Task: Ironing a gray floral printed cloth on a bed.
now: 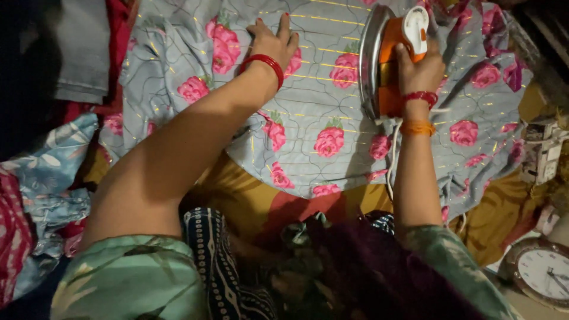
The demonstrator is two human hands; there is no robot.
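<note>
Your right hand (422,68) is wrapped tight round the handle of an orange and white iron (391,56), which is tipped up on its side so the shiny soleplate faces left, resting on the grey cloth with pink roses (320,112). Your left hand (274,41) lies flat on that cloth, fingers spread, well apart from the iron and holding nothing. The iron's white cord (392,154) trails down beside your right forearm. A round clock (542,272) sits at the lower right.
</note>
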